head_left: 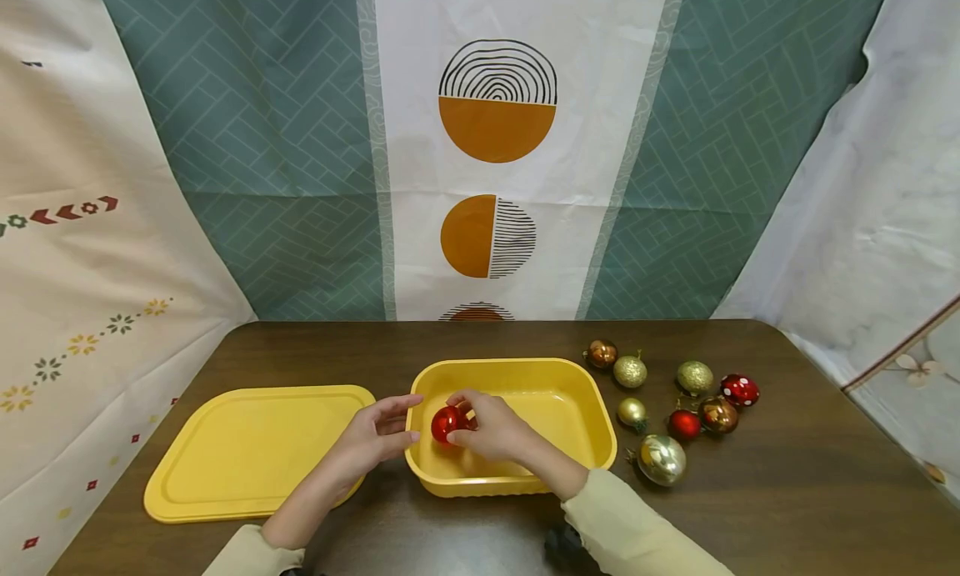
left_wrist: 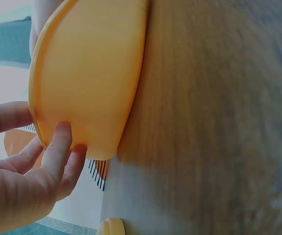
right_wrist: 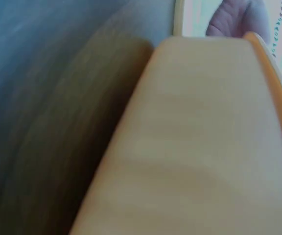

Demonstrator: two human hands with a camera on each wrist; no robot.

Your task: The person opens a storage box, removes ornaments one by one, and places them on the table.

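Observation:
In the head view, my right hand (head_left: 495,426) reaches into a yellow plastic box (head_left: 517,483), its fingers and thumb gripping a shiny red ball ornament (head_left: 445,423) near the box's left end. A bit of dark red shows beside the ornament, mostly covered by the fingers. My left hand (head_left: 375,434) is at the box's left end, fingers spread and fairly straight. Seen from the left wrist, that hand (left_wrist: 28,166) has fingertips at the rim and against the outer wall of the box (left_wrist: 89,73). The box's side (right_wrist: 195,142) fills the right wrist view, which hides the ornament.
A flat yellow lid (head_left: 255,451) lies left of the box on the dark wooden table (head_left: 465,543). To the right are several ball ornaments: a large gold one (head_left: 662,460), a plain red one (head_left: 684,424), a spotted red one (head_left: 739,389) and a bronze one (head_left: 601,353).

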